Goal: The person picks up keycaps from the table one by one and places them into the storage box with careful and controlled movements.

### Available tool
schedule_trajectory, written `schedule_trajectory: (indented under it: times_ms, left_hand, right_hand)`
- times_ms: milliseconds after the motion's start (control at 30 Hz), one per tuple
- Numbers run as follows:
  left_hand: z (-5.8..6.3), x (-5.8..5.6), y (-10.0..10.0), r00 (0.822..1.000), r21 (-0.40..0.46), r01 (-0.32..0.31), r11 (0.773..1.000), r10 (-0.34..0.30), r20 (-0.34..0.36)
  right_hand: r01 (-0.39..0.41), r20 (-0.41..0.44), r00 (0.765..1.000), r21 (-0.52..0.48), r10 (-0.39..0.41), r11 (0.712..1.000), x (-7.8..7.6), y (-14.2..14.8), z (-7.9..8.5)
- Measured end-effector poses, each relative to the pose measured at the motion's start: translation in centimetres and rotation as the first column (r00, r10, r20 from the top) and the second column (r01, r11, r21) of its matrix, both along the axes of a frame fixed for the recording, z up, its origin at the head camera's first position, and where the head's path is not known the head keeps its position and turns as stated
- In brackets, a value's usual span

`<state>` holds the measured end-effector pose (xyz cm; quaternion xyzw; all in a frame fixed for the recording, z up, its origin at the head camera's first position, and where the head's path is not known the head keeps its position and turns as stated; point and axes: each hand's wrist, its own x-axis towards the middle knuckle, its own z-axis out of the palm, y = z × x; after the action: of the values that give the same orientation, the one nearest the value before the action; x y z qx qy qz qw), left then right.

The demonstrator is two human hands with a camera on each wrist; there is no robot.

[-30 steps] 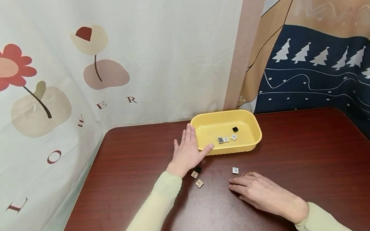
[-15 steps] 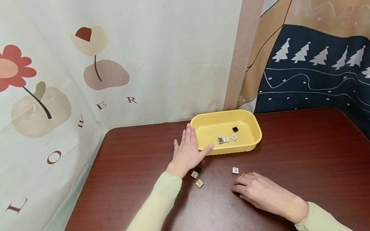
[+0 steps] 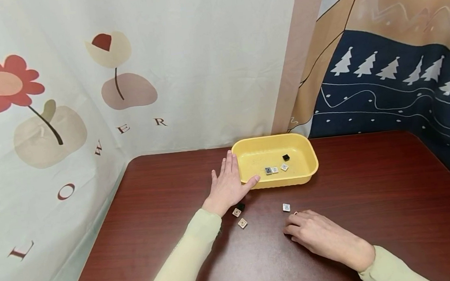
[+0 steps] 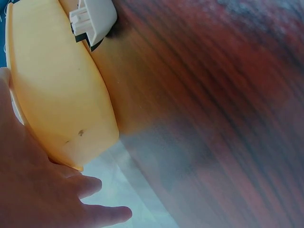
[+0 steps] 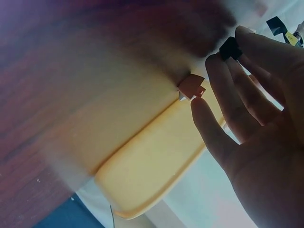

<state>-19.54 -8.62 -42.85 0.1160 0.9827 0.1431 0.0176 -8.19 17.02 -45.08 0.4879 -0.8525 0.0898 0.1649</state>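
Note:
My left hand [image 3: 226, 184] lies along the left wall of a yellow plastic basin [image 3: 254, 185], fingers straight, thumb across the front rim. My right hand [image 3: 327, 238] is low over the table, and in the right wrist view it pinches a black keycap [image 5: 230, 49] between its fingertips; the head view hides that piece. An orange keycap [image 5: 192, 87] is right at another fingertip. Just beyond that hand a white keycap [image 3: 286, 207] rests on the table. Two beige keycaps [image 3: 242, 223] and a black one [image 3: 241, 206] are near my left wrist.
Inside the basin are several keycaps, among them a black one [image 3: 286, 157], a grey one [image 3: 268, 171] and a white one [image 3: 284, 167]. The brown table [image 3: 164, 187] ends behind the basin at a hanging patterned curtain [image 3: 210, 69].
My right fingertips have drawn in slightly to the right, closer to the palm. The left hand, the basin and the keycaps on the table stay in place.

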Motion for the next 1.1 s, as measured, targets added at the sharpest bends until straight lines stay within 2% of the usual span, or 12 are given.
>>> schedule_trajectory:
  times_ms: [500, 733, 1100]
  left_hand:
    - [-0.1, 0.0, -0.1, 1.0, 0.01, 0.002, 1.0, -0.002, -0.001]
    - [0.1, 0.1, 0.0, 1.0, -0.002, 0.001, 1.0, -0.001, 0.004]
    - [0.1, 0.2, 0.0, 1.0, -0.001, -0.002, 1.0, 0.002, 0.011]
  right_hand:
    - [0.034, 0.024, 0.999, -0.045, -0.033, 0.998, -0.4, 0.3, 1.4]
    - [0.03, 0.012, 1.0, -0.108, -0.029, 0.994, -1.3, 0.7, 2.5]
    - [0.101, 0.055, 0.994, -0.171, -0.092, 0.98, -2.9, 1.1, 3.9]
